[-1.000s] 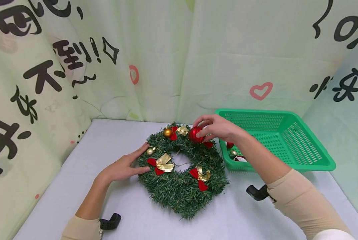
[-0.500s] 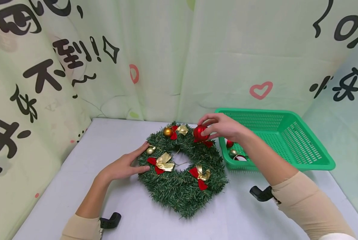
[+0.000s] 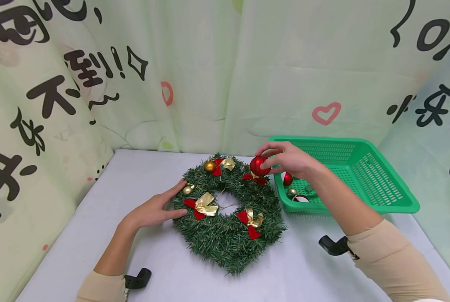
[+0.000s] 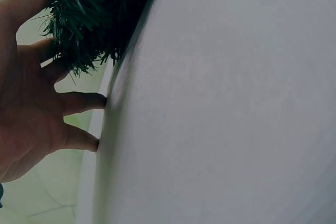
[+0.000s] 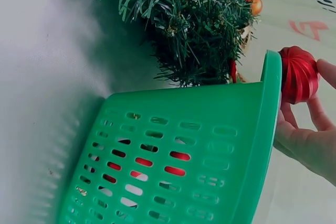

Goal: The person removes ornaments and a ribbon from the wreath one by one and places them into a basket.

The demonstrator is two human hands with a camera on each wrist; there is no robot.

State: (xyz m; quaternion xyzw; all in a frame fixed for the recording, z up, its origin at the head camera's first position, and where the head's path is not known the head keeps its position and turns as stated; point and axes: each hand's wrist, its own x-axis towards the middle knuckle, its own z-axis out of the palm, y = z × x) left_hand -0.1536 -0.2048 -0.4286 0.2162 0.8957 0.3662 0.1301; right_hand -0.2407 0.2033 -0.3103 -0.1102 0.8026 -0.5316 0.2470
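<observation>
A green wreath (image 3: 228, 239) lies on the table, dressed with red and gold bows (image 3: 202, 206), an orange-gold ball (image 3: 210, 166) and a small pale gold ball (image 3: 187, 190). My left hand (image 3: 153, 212) rests with spread fingers on the wreath's left side; in the left wrist view its fingers (image 4: 79, 103) reach down beside the greenery to the table. Between thumb and fingers my right hand (image 3: 290, 159) pinches a red ribbed Christmas ball (image 3: 259, 165). That ball hangs over the gap between the wreath's upper right and the basket's rim, apart from the greenery.
To the right of the wreath stands a green plastic basket (image 3: 398, 184). At its near left end lie a red and white ball (image 3: 287, 178), a small gold ball (image 3: 292, 192) and a dark red and white piece (image 3: 300, 199). A printed curtain (image 3: 285, 84) hangs behind the table.
My right hand has moved right with the red ball, away from the wreath and toward the basket, uncovering a red bow at the upper right. The left hand has stayed put.
</observation>
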